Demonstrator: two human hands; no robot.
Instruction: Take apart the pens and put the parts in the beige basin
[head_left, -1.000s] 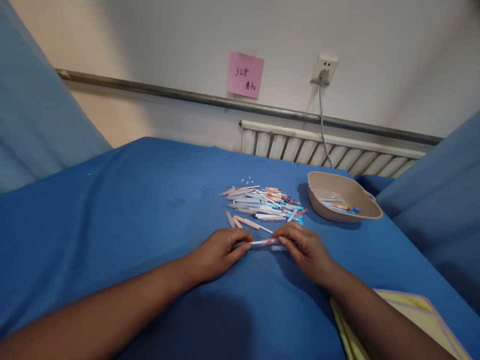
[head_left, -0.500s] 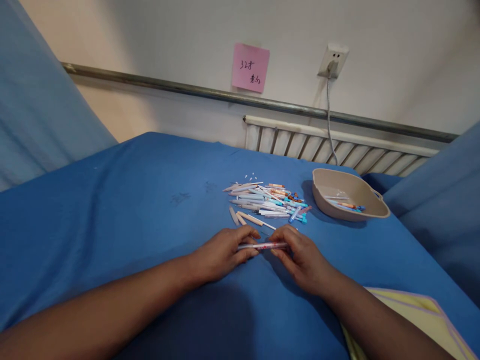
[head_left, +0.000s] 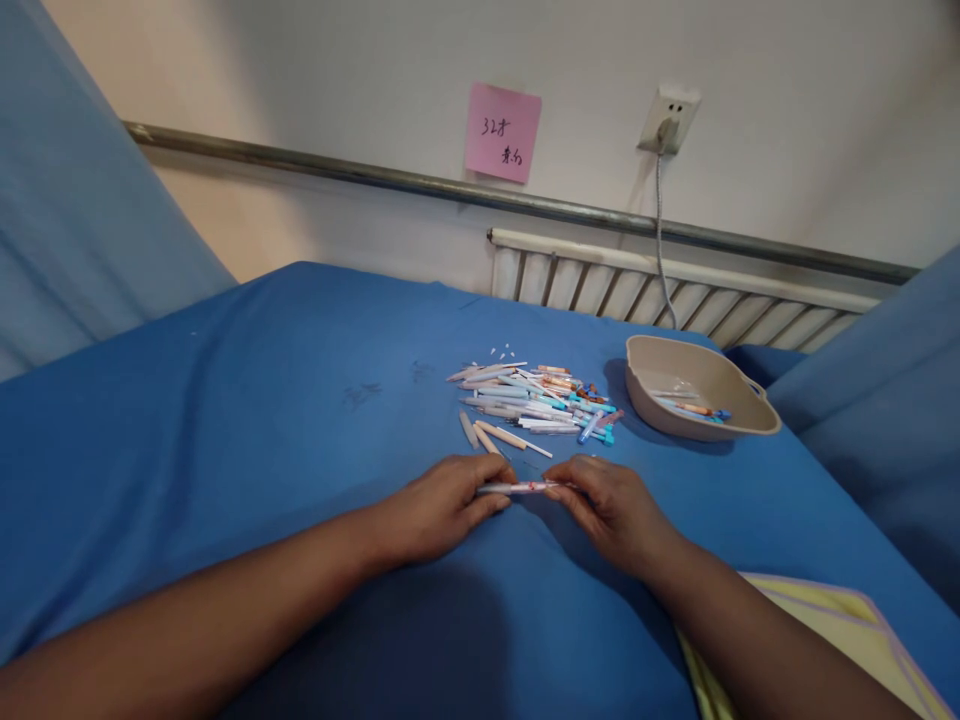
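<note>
Pens and pen parts point(head_left: 517, 405) are lying in a loose pile on the blue cloth point(head_left: 300, 420), just beyond your two hands. You are holding one slim pen point(head_left: 529, 488) with red markings nearly level between them, on the near side of that pile. Your left hand point(head_left: 439, 510) is pinching the pen's left end, its thumb and fingers nearly together. Your right hand point(head_left: 615, 508) is pinching the other end just as narrowly and hiding the tip. A few peach and grey barrels point(head_left: 501, 435) are lying between the pile and your left hand. Past the pile, small white pieces point(head_left: 502, 352) are lying scattered. Over to the right, a beige basin point(head_left: 675, 358) is standing near the pile, holding a few more pens point(head_left: 697, 409). A yellow cloth point(head_left: 840, 610) is lying partly beneath your right forearm, and a pink note point(head_left: 504, 135) is hanging on the wall.
</note>
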